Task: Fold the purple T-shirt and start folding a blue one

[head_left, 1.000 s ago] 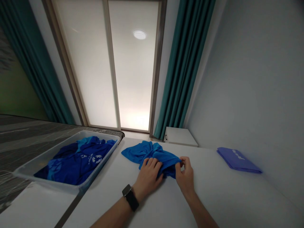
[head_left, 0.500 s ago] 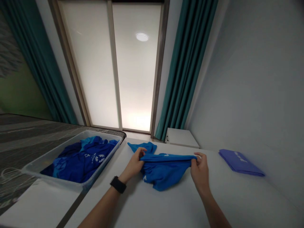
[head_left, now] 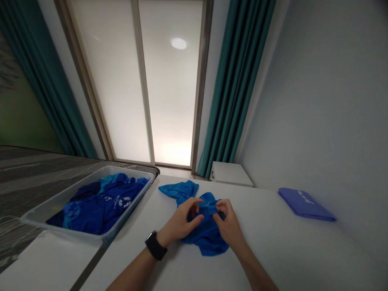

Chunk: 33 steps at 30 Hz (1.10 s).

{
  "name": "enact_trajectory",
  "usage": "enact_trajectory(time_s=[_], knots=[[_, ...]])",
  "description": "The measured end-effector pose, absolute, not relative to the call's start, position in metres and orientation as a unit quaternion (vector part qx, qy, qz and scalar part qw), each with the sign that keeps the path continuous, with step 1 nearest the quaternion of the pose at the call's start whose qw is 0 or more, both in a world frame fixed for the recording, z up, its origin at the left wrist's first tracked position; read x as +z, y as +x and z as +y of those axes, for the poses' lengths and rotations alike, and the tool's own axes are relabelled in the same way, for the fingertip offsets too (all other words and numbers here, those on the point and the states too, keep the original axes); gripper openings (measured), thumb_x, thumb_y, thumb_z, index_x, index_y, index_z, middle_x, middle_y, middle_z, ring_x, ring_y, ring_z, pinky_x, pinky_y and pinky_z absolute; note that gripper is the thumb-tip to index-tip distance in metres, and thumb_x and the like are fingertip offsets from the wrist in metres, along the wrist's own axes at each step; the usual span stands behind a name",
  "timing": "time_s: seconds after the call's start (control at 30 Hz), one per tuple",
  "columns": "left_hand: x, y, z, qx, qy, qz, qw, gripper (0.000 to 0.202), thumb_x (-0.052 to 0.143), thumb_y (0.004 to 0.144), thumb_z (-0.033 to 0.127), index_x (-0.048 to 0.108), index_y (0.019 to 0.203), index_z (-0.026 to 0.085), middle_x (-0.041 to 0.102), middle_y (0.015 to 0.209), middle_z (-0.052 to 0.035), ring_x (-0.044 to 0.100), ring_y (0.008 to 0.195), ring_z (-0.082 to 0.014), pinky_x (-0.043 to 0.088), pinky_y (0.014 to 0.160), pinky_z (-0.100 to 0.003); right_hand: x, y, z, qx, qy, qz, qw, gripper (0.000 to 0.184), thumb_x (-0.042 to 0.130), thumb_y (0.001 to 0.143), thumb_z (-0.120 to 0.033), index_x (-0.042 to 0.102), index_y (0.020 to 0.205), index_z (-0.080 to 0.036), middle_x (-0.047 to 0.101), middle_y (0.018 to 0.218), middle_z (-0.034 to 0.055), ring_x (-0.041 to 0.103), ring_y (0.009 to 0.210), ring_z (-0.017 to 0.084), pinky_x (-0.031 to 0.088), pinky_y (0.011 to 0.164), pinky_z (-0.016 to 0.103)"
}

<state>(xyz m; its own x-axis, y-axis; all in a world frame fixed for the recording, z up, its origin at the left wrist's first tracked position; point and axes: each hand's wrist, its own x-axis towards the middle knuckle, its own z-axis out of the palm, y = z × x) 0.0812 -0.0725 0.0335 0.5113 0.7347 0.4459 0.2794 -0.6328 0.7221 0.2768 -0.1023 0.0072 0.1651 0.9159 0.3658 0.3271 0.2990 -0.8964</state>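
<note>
A crumpled blue garment (head_left: pixel 209 238) lies on the white table (head_left: pixel 178 270) in front of me, with one part stretching away to the far left. My left hand (head_left: pixel 183 220), with a black watch (head_left: pixel 156 245) at the wrist, is at the garment's left side; its thumb and index finger are spread apart over the cloth. On the other side, my right hand (head_left: pixel 228 226) has its bent fingers at a bunched edge of the fabric and appears to pinch it. The garment's exact kind is hard to make out in its folds.
A clear plastic bin (head_left: pixel 75 178) with several blue garments (head_left: pixel 100 206) stands to the left. A folded purple-blue cloth (head_left: pixel 306 204) with white lettering lies at the right, near the wall (head_left: pixel 327 101). Past the far edge is a small white cabinet (head_left: pixel 232 173).
Both hands have moved inward toward each other. The top edge that was stretched taut between them is now slack and bunched. The view has shifted slightly.
</note>
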Motion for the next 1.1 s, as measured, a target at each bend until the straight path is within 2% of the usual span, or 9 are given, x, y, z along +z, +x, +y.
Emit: enact_trajectory(time_s=[0.1,0.2,0.33,0.53,0.67,0.8,0.93,1.03,1.1], knots=[[0.031,0.086,-0.077,0.346,0.859,0.286,0.244,0.041,0.061,0.088,0.035,0.054,0.127,0.022,0.063,0.093,-0.0046,0.057,0.079,-0.0186,0.047,0.073,-0.029,0.004,0.267,-0.107,0.232,-0.526,-0.648,0.5,0.011,0.052,0.075,-0.022,0.049,0.085,-0.025,0.058,0.078,-0.0018,0.056,0.075,0.018,0.044,0.071,0.03],[0.029,0.088,-0.078,0.33,0.884,0.279,0.18,0.018,0.051,0.094,0.03,0.062,0.106,0.021,0.063,0.087,-0.0047,0.058,0.082,-0.0193,0.045,0.075,-0.03,0.002,0.266,-0.109,0.189,-0.524,-0.684,0.471,0.013,0.049,0.074,-0.017,0.051,0.085,-0.025,0.059,0.084,0.0,0.055,0.082,0.02,0.043,0.076,0.032],[0.025,0.089,-0.072,0.366,0.87,0.296,0.15,0.013,0.047,0.091,0.021,0.059,0.088,0.02,0.061,0.078,-0.0026,0.056,0.073,-0.0176,0.043,0.069,-0.029,0.002,0.266,-0.109,0.132,-0.538,-0.704,0.445,0.019,0.047,0.076,-0.013,0.051,0.09,-0.024,0.059,0.089,0.0022,0.054,0.085,0.021,0.042,0.078,0.034],[0.032,0.083,-0.061,0.529,0.675,0.386,0.339,0.02,0.047,0.092,0.036,0.051,0.078,0.021,0.052,0.057,0.0051,0.051,0.052,-0.0136,0.041,0.054,-0.025,0.007,0.28,-0.106,0.049,-0.64,-0.678,0.358,0.033,0.045,0.066,-0.004,0.051,0.093,-0.023,0.06,0.099,0.0058,0.052,0.098,0.025,0.036,0.083,0.037],[0.046,0.08,-0.05,0.58,0.567,0.376,0.448,0.031,0.055,0.087,0.049,0.05,0.075,0.021,0.056,0.056,0.005,0.058,0.052,-0.0144,0.046,0.055,-0.026,0.012,0.304,-0.107,0.075,-0.693,-0.667,0.263,0.032,0.047,0.069,-0.006,0.052,0.094,-0.023,0.058,0.102,0.0044,0.053,0.101,0.023,0.034,0.081,0.032],[0.071,0.081,-0.036,0.653,0.472,0.349,0.478,0.036,0.064,0.079,0.053,0.05,0.076,0.021,0.057,0.06,0.0057,0.063,0.054,-0.0141,0.052,0.059,-0.028,0.026,0.332,-0.105,0.09,-0.707,-0.675,0.192,0.029,0.051,0.07,-0.008,0.051,0.095,-0.022,0.058,0.1,0.0029,0.056,0.095,0.019,0.034,0.075,0.027],[0.101,0.079,-0.026,0.706,0.442,0.302,0.464,0.033,0.066,0.08,0.048,0.049,0.075,0.02,0.054,0.06,0.0069,0.064,0.059,-0.0129,0.058,0.07,-0.032,0.068,0.361,-0.091,0.078,-0.743,-0.626,0.226,0.025,0.054,0.073,-0.01,0.052,0.093,-0.023,0.06,0.091,0.0006,0.057,0.076,0.016,0.033,0.063,0.025],[0.122,0.078,-0.021,0.725,0.457,0.279,0.434,0.03,0.063,0.083,0.045,0.049,0.076,0.02,0.05,0.059,0.0081,0.067,0.064,-0.0141,0.059,0.076,-0.036,0.118,0.374,-0.077,0.094,-0.723,-0.595,0.338,0.02,0.054,0.072,-0.012,0.053,0.089,-0.023,0.059,0.078,-0.0014,0.058,0.065,0.014,0.035,0.056,0.024],[0.136,0.077,-0.02,0.739,0.48,0.278,0.382,0.027,0.062,0.085,0.044,0.051,0.08,0.02,0.052,0.062,0.0072,0.069,0.068,-0.0152,0.059,0.076,-0.035,0.151,0.374,-0.07,0.17,-0.675,-0.563,0.445,0.017,0.048,0.077,-0.016,0.052,0.092,-0.023,0.06,0.077,-0.0013,0.058,0.053,0.012,0.035,0.048,0.023]])
